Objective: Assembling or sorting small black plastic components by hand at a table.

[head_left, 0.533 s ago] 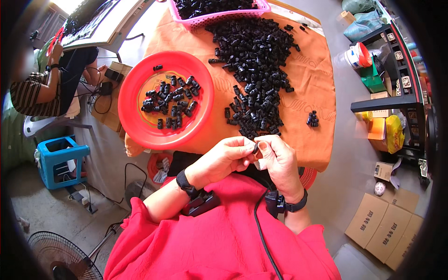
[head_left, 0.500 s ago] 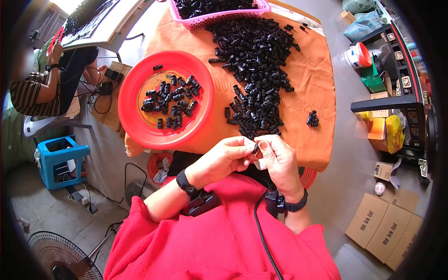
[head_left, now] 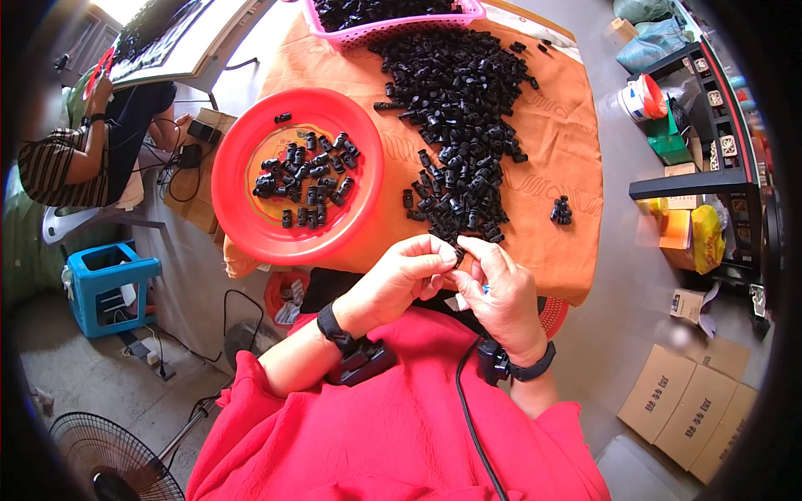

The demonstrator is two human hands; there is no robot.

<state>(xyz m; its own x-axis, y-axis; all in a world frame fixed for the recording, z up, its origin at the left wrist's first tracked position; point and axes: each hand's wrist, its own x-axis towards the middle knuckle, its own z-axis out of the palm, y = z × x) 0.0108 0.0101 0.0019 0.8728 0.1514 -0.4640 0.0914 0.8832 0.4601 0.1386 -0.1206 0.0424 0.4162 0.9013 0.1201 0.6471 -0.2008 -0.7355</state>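
— Head view first: what do we have, biggest thing down?

— We see the worktop [head_left: 576,175] under an orange cloth, and on it a long heap of small black plastic parts [head_left: 468,108] running from the pink basket [head_left: 393,29] at the far edge down toward our hands. Left of the heap sits a red round tray [head_left: 242,209] with a smaller scatter of the same black parts in its middle.

— And the hands?

— Our left hand [head_left: 397,280] and right hand [head_left: 501,292] meet just at the near edge of the cloth, fingertips touching. Between them we pinch one small black piece [head_left: 459,254]; the fingers of both hands are closed round it, thumbs and forefingers tight, so little of it shows.

— Anything loose nearby?

— A few black parts [head_left: 561,210] lie apart to the right of the heap. Off the worktop, a blue stool [head_left: 109,284] stands on the floor to the left and cardboard boxes [head_left: 685,401] to the lower right.
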